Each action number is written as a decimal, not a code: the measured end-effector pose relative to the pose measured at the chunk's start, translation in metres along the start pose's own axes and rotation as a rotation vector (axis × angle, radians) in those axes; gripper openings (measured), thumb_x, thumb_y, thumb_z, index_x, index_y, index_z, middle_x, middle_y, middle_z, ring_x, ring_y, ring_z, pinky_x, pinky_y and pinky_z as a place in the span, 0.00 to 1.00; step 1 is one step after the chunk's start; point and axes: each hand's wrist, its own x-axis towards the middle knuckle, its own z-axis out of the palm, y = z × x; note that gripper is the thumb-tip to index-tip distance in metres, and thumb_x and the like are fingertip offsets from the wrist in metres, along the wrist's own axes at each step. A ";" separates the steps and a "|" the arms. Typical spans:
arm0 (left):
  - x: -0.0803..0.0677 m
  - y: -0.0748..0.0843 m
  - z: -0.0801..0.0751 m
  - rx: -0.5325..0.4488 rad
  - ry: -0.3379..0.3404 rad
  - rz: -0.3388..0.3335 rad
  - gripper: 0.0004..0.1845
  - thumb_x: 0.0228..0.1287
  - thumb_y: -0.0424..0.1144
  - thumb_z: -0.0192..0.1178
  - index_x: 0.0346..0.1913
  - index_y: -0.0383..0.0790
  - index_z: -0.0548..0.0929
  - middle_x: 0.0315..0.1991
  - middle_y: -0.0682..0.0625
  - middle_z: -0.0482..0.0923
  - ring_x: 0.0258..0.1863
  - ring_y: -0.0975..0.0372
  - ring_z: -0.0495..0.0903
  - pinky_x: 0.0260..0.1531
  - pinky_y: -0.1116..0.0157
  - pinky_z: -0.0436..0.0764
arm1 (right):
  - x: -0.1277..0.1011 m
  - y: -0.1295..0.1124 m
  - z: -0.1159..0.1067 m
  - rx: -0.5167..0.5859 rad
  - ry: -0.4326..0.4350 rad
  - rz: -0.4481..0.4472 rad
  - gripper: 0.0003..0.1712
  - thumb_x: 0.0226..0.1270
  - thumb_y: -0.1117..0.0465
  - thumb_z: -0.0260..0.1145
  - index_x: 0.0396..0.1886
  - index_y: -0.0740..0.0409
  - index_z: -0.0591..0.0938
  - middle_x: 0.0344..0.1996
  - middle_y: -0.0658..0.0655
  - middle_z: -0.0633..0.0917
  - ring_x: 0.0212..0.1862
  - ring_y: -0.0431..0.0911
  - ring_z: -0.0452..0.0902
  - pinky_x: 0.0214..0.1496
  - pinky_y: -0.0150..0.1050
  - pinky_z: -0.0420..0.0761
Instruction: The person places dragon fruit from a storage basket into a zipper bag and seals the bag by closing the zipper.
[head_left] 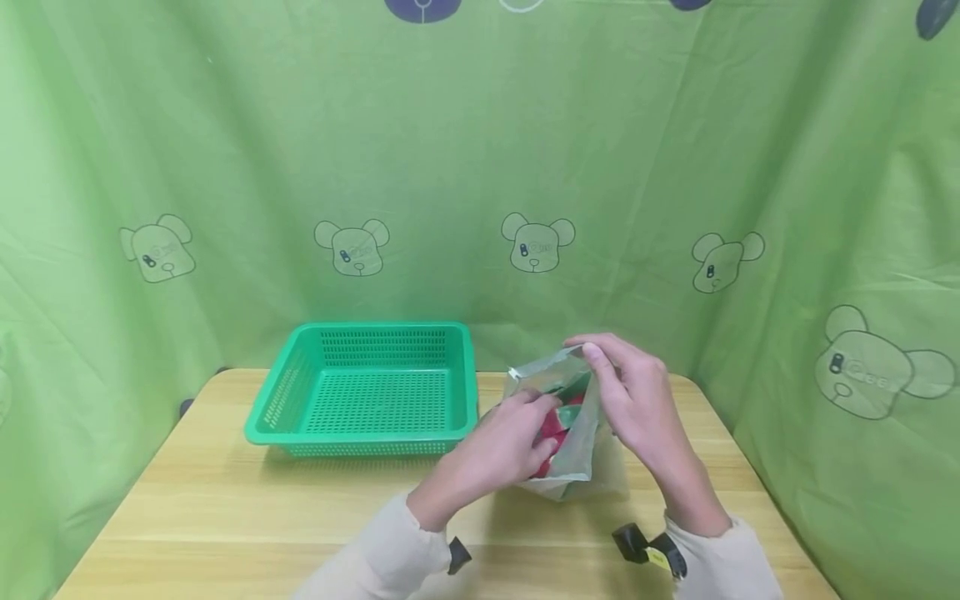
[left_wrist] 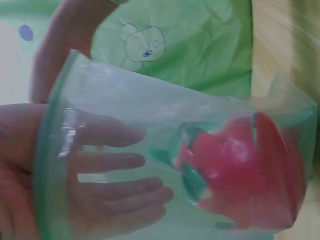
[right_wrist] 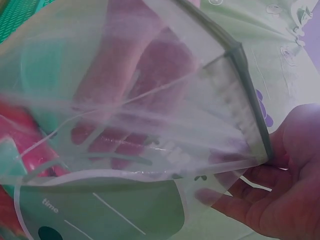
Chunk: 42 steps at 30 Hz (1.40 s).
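bag (head_left: 589, 440) gapes wide around left hand (head_left: 504, 442), right hand (head_left: 639, 402) pinching its edge.

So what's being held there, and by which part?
The right hand pinches the clear bag by its open rim, near a corner; the left hand, inside it, holds nothing.

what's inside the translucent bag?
Red-and-green items bunched toward its bottom, plus part of the left hand, fingers extended. Outer surfaces cover whatever lies deeper, so the item count and anything underneath can't be told.
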 end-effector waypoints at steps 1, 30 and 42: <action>-0.002 0.001 -0.002 -0.013 0.013 0.018 0.17 0.68 0.36 0.68 0.57 0.37 0.82 0.46 0.48 0.81 0.41 0.63 0.78 0.38 0.75 0.79 | 0.000 0.000 0.000 0.001 -0.002 0.002 0.15 0.82 0.62 0.55 0.51 0.58 0.88 0.48 0.57 0.89 0.35 0.47 0.77 0.38 0.32 0.72; -0.009 -0.042 -0.023 -0.373 0.319 0.089 0.19 0.58 0.21 0.71 0.52 0.39 0.87 0.51 0.51 0.84 0.53 0.62 0.83 0.56 0.68 0.81 | 0.007 0.003 0.002 0.003 -0.049 0.064 0.17 0.84 0.58 0.53 0.51 0.58 0.87 0.49 0.57 0.89 0.46 0.52 0.82 0.46 0.44 0.77; 0.012 -0.042 -0.011 -0.282 0.312 0.150 0.12 0.59 0.26 0.73 0.45 0.40 0.88 0.45 0.52 0.84 0.47 0.63 0.83 0.54 0.72 0.80 | 0.007 0.008 -0.001 0.015 -0.068 0.080 0.18 0.84 0.56 0.52 0.51 0.56 0.87 0.49 0.55 0.89 0.43 0.48 0.80 0.44 0.38 0.76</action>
